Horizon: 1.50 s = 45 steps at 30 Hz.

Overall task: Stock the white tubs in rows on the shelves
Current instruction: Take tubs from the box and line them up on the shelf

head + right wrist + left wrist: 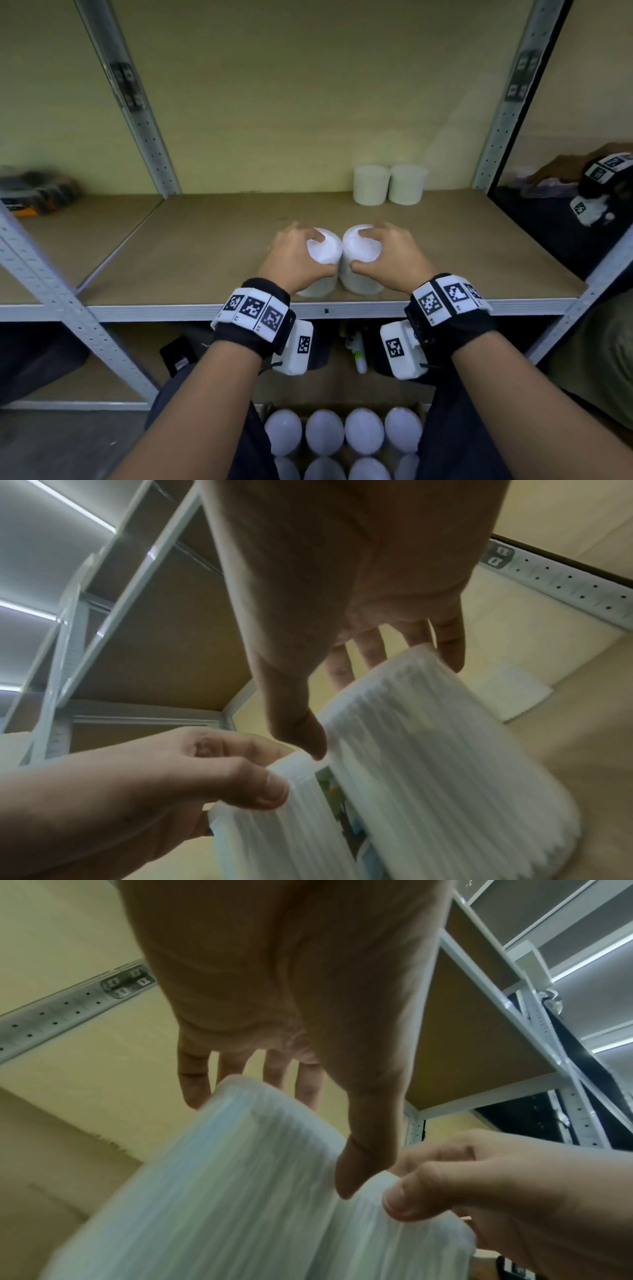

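The head view looks forward and down from above the shelf (205,240) front edge. Each wrist view sits close under its palm, looking up along the fingers (195,1080) past the upper boards. All three share both tubs (359,263).

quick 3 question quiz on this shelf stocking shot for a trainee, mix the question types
1. True or false: each of the hands grips its own white tub.
2. How many tubs stand at the back of the shelf?
3. The held tubs are: A) far apart B) side by side, close together C) stacked.

Key:
1. True: left hand on left tub, right hand on right tub.
2. Two back tubs.
3. B
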Tool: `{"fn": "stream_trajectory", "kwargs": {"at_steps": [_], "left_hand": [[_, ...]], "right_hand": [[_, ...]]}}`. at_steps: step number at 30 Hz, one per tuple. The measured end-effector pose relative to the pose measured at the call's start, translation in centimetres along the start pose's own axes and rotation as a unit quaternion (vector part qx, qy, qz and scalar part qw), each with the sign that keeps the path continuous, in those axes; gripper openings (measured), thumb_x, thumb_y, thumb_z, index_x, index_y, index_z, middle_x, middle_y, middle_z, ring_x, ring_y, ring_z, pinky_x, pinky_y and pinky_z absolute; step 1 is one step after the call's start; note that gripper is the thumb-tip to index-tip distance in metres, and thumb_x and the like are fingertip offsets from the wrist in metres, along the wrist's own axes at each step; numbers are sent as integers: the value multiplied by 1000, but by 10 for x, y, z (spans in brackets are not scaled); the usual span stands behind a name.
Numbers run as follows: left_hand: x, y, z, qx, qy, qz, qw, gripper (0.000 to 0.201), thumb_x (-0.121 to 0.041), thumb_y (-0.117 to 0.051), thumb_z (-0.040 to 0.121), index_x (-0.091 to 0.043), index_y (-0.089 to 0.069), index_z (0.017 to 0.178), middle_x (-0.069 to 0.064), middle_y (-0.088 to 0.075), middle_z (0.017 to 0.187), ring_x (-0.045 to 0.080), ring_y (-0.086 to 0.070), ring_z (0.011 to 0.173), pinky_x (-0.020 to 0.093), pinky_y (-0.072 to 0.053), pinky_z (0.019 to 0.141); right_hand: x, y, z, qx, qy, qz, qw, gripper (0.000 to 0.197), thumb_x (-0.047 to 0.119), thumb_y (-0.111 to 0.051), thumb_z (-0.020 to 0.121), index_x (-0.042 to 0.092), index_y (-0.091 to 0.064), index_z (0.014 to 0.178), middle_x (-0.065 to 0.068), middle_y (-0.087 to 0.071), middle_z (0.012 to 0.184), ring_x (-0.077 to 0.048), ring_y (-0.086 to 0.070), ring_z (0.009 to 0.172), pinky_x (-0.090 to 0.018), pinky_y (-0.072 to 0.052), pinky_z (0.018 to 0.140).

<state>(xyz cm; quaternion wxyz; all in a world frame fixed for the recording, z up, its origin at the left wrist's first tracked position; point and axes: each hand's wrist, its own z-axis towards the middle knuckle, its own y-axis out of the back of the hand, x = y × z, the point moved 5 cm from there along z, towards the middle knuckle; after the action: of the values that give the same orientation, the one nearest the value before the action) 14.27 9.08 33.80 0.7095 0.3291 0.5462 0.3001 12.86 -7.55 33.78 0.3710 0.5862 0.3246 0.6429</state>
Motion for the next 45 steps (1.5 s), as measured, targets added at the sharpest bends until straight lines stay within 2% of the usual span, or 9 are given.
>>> {"fn": "stream_trajectory", "kwargs": {"at_steps": [9, 12, 15, 18, 22, 26, 28, 36, 45], "left_hand": [[17, -9, 10, 10, 3, -9, 1000, 55, -39, -75, 66, -26, -60, 117, -7, -52, 129, 21, -48, 121, 43, -42, 102], [16, -9, 8, 21, -1, 5, 1000, 54, -42, -72, 70, -27, -56, 120, -8, -49, 131, 22, -45, 124, 44, -39, 104], [14, -8, 0, 22, -12, 48, 999, 57, -48, -68, 75, -31, -50, 126, -8, -40, 137, 20, -33, 131, 40, -31, 108], [11, -5, -13, -11, -47, 90, 995, 53, -52, -64, 78, -34, -49, 125, -9, -37, 137, 16, -26, 133, 35, -25, 102], [10, -5, -26, -32, -85, 80, 993, 39, -36, -62, 83, -26, -56, 120, -8, -46, 122, 15, -38, 119, 28, -31, 96], [9, -1, -29, -52, -104, 50, 992, 30, -16, -58, 84, -17, -63, 114, -2, -56, 118, 18, -47, 113, 31, -39, 100], [9, 1, -27, -53, -108, 52, 991, 30, -11, -55, 86, -16, -64, 113, -2, -59, 118, 18, -49, 112, 27, -38, 99], [12, 3, -8, -50, -97, 67, 992, 31, -10, -53, 89, -18, -65, 116, -2, -62, 118, 16, -49, 116, 18, -33, 93], [20, -2, 38, -50, -77, 64, 994, 31, -7, -53, 89, -15, -65, 116, 3, -63, 119, 19, -52, 116, 28, -41, 98]], "right_hand": [[-8, -15, 12, -4, 12, -56, 998, 63, 45, -65, 77, 27, -50, 136, 1, -40, 150, -31, -37, 134, -39, -28, 112], [-9, -17, 9, 8, 20, -77, 997, 66, 48, -62, 80, 28, -43, 141, 1, -32, 154, -31, -25, 140, -41, -22, 116], [-9, -16, 0, 0, 29, -110, 993, 70, 55, -59, 80, 34, -36, 142, 3, -21, 157, -30, -11, 145, -47, -18, 115], [-7, -7, -12, -67, 61, -115, 989, 57, 49, -60, 81, 28, -49, 134, 1, -37, 144, -24, -28, 134, -40, -29, 107], [-4, -5, -17, -72, 95, -97, 988, 36, 30, -58, 87, 17, -62, 120, -1, -56, 120, -21, -46, 116, -33, -40, 100], [1, -5, -18, -61, 117, -122, 984, 32, 22, -55, 89, 13, -64, 119, -3, -60, 119, -23, -49, 114, -34, -43, 98], [4, -5, -17, -64, 123, -134, 981, 30, 21, -55, 89, 12, -65, 115, -4, -61, 116, -24, -51, 112, -34, -45, 95], [6, -7, -1, -58, 112, -149, 981, 26, 22, -56, 89, 12, -67, 110, -4, -64, 111, -24, -53, 109, -34, -47, 90], [8, -8, 50, -30, 82, -150, 985, 29, 24, -59, 89, 13, -65, 115, -6, -64, 117, -26, -56, 111, -34, -46, 90]]}}
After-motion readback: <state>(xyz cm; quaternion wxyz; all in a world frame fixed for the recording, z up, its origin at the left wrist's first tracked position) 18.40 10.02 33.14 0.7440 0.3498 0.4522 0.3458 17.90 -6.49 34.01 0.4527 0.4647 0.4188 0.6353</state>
